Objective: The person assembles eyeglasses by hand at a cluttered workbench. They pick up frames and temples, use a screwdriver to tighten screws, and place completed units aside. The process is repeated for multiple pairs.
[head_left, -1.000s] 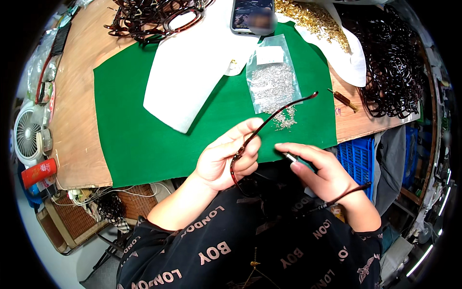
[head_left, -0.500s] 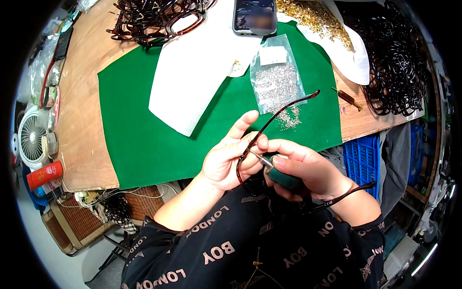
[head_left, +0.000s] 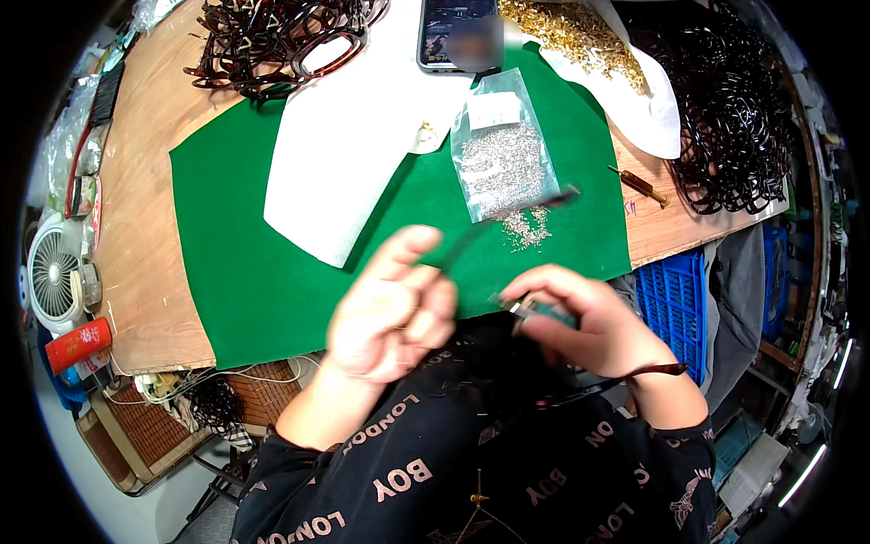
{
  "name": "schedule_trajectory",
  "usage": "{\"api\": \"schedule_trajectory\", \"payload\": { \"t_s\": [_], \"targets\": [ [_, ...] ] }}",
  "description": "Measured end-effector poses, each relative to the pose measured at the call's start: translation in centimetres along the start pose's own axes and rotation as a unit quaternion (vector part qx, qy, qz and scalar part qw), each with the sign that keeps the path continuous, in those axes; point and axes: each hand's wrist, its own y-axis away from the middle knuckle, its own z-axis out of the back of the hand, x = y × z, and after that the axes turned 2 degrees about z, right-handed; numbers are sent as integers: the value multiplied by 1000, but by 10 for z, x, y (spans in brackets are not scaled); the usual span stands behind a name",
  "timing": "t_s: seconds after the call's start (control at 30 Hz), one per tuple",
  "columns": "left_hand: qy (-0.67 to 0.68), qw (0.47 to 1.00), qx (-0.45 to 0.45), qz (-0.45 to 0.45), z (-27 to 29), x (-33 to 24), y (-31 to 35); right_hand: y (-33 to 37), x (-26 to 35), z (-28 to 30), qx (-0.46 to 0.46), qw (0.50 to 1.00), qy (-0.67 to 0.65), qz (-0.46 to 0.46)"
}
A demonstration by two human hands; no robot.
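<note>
Smeared by motion, my left hand [head_left: 385,313] is above the near edge of the green mat, palm turned up and fingers partly bent. A dark eyeglass temple [head_left: 498,218] runs from beside its fingertips toward a clear bag, also blurred. Whether those fingers grip it I cannot make out. My right hand [head_left: 594,326] is closed around a screwdriver [head_left: 557,315] with a green handle and a metal shank, which points left. A second temple [head_left: 625,379] of the eyeglasses crosses my right wrist. Their front is lost against my dark shirt.
The clear bag [head_left: 503,163] of tiny silver screws lies on the green mat [head_left: 227,227], some spilled at its mouth. Around it are white sheets [head_left: 335,172], a phone [head_left: 444,45], gold-coloured small parts [head_left: 580,36], a brown-handled tool [head_left: 643,186], and piles of eyeglass frames [head_left: 263,45] and dark temples [head_left: 734,118].
My left hand has moved left, away from my right hand. The screwdriver's tip has come off the temple beside my left fingers. My right hand still holds the screwdriver, and the view has shifted slightly.
</note>
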Motion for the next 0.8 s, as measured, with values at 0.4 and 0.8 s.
{"api": "schedule_trajectory", "payload": {
  "t_s": [0.4,0.8],
  "targets": [
    [-630,581,-455,-242,-4,-93,20,10,-12,10,-152,816,550,93],
    [-944,276,-141,-114,-56,-55,21,9,-14,8,-163,809,554,109]
  ]
}}
